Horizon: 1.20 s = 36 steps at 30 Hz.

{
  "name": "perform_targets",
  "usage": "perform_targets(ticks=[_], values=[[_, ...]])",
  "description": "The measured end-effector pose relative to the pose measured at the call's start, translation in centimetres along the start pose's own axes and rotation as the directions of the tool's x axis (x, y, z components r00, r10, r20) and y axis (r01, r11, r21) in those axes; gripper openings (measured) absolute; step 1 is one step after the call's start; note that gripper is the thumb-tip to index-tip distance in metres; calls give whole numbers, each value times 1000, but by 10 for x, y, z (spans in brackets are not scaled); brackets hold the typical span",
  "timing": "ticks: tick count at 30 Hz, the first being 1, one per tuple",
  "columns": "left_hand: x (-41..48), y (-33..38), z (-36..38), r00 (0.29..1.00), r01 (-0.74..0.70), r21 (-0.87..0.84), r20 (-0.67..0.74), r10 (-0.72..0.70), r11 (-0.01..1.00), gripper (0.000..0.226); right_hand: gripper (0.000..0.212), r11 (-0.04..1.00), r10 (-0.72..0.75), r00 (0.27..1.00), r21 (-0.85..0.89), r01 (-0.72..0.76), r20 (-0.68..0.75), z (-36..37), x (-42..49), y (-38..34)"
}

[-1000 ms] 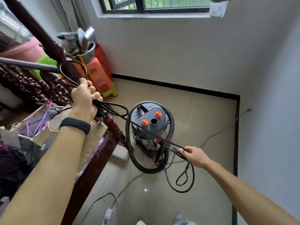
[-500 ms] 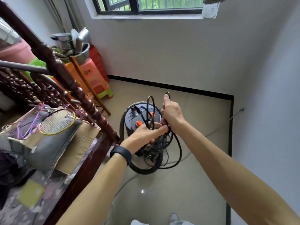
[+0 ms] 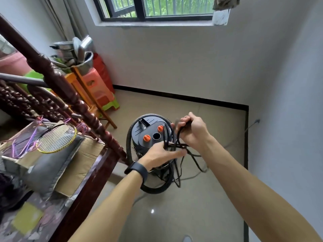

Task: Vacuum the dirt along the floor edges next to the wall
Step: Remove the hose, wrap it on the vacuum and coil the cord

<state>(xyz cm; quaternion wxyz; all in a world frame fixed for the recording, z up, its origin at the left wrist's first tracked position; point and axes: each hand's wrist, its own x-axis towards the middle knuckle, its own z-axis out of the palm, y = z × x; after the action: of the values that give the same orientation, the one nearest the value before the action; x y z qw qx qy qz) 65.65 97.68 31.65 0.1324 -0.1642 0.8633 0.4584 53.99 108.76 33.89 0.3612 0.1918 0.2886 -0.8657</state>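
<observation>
left hand point(image 3: 161, 152) holds cord point(image 3: 176, 172) | right hand point(image 3: 193, 132) holds cord; above vacuum point(image 3: 145, 131)

Both forearms stretched forward, left hand point(image 3: 162, 152) gripping cord loops point(image 3: 166, 135), right hand point(image 3: 192, 131) fisted round them just above

Pale grey walls point(image 3: 192, 58) meeting in a corner, edged along the bottom with black skirting point(image 3: 174, 96). High up, a dark-framed window point(image 3: 143, 7) with bars and green leaves beyond, letting in daylight; a cloth point(image 3: 225, 2) hung at its right end. Glossy beige tiled floor point(image 3: 201, 215) with one small bright glint. A curtain point(image 3: 57, 18) in the far left corner, near metal pots point(image 3: 76, 51) heaped on stacked orange, red and green plastic stools point(image 3: 99, 88). To the left, a dark carved wooden rail point(image 3: 57, 81) slanting across, beside a cluttered surface point(image 3: 87, 186) bearing flattened cardboard point(image 3: 82, 165), a grey cushion point(image 3: 49, 165) and a badminton racket point(image 3: 56, 138).
</observation>
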Motion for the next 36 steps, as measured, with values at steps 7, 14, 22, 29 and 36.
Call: perform_targets(ticks=[7,14,22,29,36], values=[[2,-17,-28,977,136,-61,-158,-144,989,13,39,934,-218,961,-321,154,-172,-20,16,-34],[-19,-27,-70,961,173,-763,-7,-276,623,18,25,353,-395,905,-936,-12,-161,-79,38,-30],[-34,-67,-105,860,47,-938,-136,-492,343,21,27,469,-577,731,-880,-69,-364,-105,48,-26],[-30,-104,-115,725,-10,-989,-108,-681,146,24,37,978,-191,869,-164,128,-456,-93,44,-20],[-12,-88,-104,774,140,-894,-169,-610,426,21,19,702,-432,878,-688,184,-207,-72,35,-20]])
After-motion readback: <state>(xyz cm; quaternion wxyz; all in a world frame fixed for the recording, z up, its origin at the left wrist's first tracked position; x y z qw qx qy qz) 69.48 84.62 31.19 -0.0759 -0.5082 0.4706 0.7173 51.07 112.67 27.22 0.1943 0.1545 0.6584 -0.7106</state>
